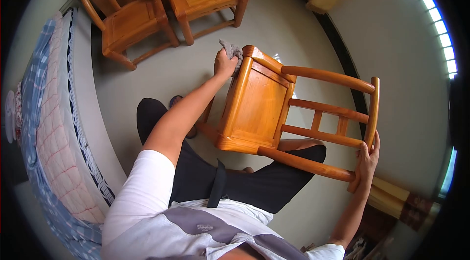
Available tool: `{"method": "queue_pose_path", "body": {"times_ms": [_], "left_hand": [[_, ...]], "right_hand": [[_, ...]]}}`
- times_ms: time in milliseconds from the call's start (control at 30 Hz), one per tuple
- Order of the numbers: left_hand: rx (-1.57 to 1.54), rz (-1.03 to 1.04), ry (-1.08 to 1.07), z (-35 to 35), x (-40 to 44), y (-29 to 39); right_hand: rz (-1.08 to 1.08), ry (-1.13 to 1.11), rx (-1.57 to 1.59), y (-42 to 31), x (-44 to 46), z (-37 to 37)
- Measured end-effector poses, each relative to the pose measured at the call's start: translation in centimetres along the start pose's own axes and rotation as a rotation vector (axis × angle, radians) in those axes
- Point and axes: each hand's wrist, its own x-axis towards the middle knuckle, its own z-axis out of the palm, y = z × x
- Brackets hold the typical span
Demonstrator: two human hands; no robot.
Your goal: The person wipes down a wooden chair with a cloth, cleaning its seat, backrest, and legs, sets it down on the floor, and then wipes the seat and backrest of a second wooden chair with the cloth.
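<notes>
Left hand (224, 66) clutches one grey cloth (237, 53) at the seat edge (236, 94) of one wooden chair (258, 106) before the person (142, 186), right hand (367, 160) grips the backrest (373, 108), and two more chairs (131, 21) stand beyond.

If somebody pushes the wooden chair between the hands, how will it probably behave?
The wooden chair is probably stiff, being built from thick joined bars. It may tip, as it appears tilted. Its glossy finish could feel slippery under the right hand.
</notes>
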Motion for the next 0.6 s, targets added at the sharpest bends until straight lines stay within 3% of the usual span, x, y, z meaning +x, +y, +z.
{"method": "queue_pose_path", "body": {"times_ms": [67,233,533,600], "left_hand": [[0.233,0.042,0.196,1.0,0.3,-0.1],[0.300,0.076,0.147,1.0,0.8,-0.6],[0.559,0.010,-0.031,-1.4,0.0,-1.9],[0.787,0.102,-0.315,-2.6,-2.0,-3.8]], "right_hand": [[0.016,-0.013,0.021,0.2,0.1,-0.2],[0.037,-0.060,0.025,0.8,0.6,-0.8],[0.028,-0.034,0.074,-0.1,-0.1,0.2],[0.030,-0.012,0.106,-0.5,-0.1,0.3]]}}
